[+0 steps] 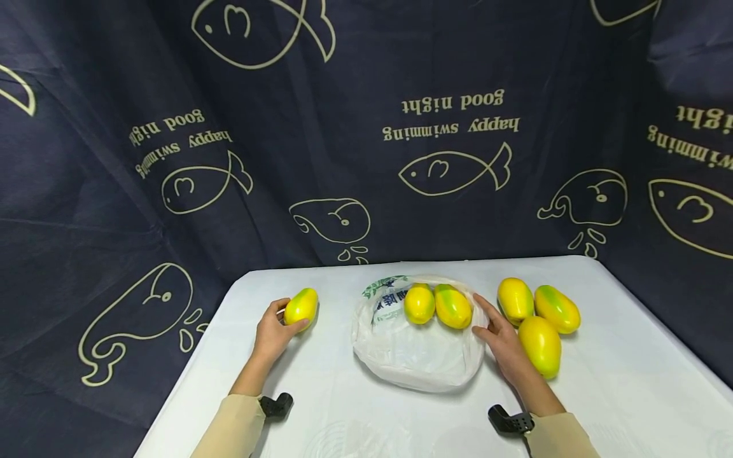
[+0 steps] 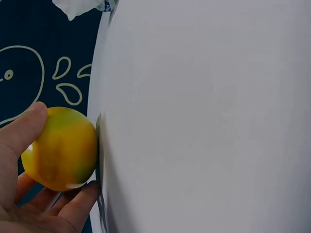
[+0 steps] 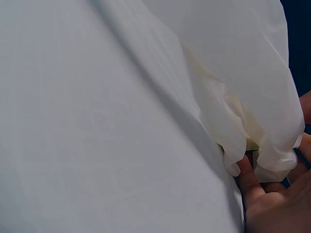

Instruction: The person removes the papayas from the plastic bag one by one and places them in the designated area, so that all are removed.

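Observation:
On the left of the table, my left hand grips a yellow-green mango between thumb and fingers. The left wrist view shows that mango close up, beside the table surface. In the middle stands a white plastic bag with its mouth spread open. Two mangoes, a smaller one and a greener one, lie inside against its back right side. My right hand holds the bag's right edge. Crumpled plastic of the bag sits between its thumb and fingers in the right wrist view.
To the right of my right hand lie three more mangoes: one at the back, one farther right and one in front. A white cloth covers the table. Behind it hangs a dark curtain with fish drawings.

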Demonstrator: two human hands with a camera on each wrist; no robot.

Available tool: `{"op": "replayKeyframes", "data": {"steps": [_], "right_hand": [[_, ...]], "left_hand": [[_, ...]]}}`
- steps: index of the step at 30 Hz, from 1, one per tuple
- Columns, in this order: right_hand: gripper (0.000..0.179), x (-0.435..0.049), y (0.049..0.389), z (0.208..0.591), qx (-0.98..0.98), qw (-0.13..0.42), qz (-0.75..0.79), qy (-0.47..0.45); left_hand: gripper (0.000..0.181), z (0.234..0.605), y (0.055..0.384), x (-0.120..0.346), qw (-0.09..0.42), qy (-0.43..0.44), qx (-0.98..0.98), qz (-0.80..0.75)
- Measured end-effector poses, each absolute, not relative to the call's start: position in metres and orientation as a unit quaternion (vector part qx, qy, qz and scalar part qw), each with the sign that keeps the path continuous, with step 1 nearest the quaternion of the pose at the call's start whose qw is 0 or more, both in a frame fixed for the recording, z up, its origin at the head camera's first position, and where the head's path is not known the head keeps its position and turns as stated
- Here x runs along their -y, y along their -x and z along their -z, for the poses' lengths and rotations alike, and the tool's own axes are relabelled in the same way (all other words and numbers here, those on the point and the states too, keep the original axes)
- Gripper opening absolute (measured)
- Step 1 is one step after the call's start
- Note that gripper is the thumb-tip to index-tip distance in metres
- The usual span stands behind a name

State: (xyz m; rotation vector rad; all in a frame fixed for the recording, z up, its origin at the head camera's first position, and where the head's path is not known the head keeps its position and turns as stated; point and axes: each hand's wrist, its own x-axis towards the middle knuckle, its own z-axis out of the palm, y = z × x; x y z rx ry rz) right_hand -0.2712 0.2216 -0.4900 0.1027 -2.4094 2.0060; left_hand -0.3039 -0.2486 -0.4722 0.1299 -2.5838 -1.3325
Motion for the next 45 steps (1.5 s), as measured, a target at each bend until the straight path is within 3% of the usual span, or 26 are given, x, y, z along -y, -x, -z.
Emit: {"op": "replayKeyframes", "data": {"steps": [15,28,45], "right_hand": [[0.072,-0.222,0.272,0.491,0.771,0.007,-0.636,-0.034],[0.073,-0.222,0.272,0.491,0.772,0.006,-0.634,-0.034],[0.077,-0.22,0.272,0.492,0.771,0.005,-0.635,-0.035]], "left_hand": [[0.087,0.471,0.307,0.249,0.087,-0.034,0.891,0.444],[0.086,0.466,0.305,0.244,0.08,-0.029,0.893,0.443],[0.066,0.434,0.3,0.225,0.163,0.013,0.886,0.434]]}}
